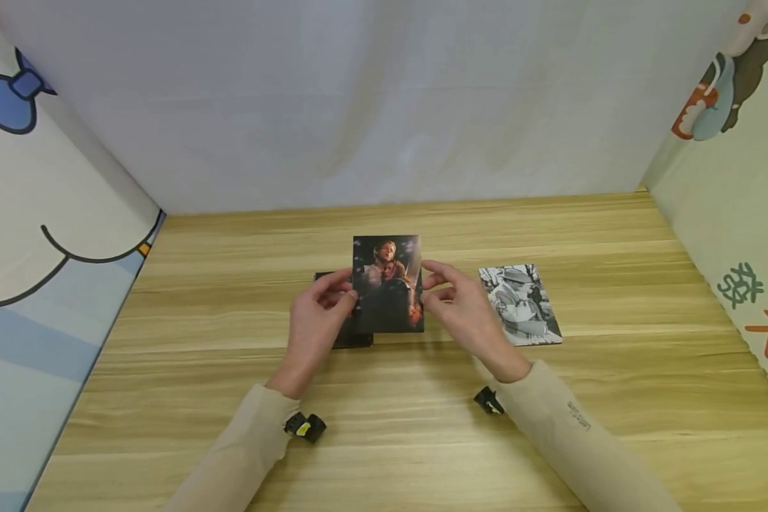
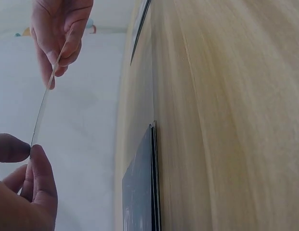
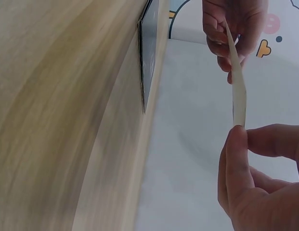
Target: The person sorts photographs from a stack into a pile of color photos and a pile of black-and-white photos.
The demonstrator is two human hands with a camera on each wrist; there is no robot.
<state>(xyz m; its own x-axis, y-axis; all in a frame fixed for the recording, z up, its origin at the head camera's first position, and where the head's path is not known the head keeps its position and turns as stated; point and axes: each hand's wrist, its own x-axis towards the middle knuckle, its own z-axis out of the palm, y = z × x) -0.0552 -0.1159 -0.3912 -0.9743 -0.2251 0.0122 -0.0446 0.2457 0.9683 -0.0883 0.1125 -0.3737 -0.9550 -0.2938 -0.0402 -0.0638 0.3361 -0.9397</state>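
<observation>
A dark photo card (image 1: 387, 284) with two figures on it is held up above the table, its picture towards the head camera. My left hand (image 1: 320, 313) pinches its left edge between thumb and fingers. At the opposite edge, my right hand (image 1: 464, 309) pinches it the same way. Both wrist views show the card nearly edge-on, as a thin pale strip (image 3: 239, 96) raised off the wood. Beneath and left of it lies a small stack of dark cards (image 2: 139, 187), partly covered by the card and left hand in the head view.
A black-and-white photo card (image 1: 521, 306) lies on the table right of my right hand. The wood-grain table (image 1: 397, 441) meets a pale cloth wall (image 1: 384, 107) at the back. Cartoon-printed panels (image 1: 38, 213) stand at both sides.
</observation>
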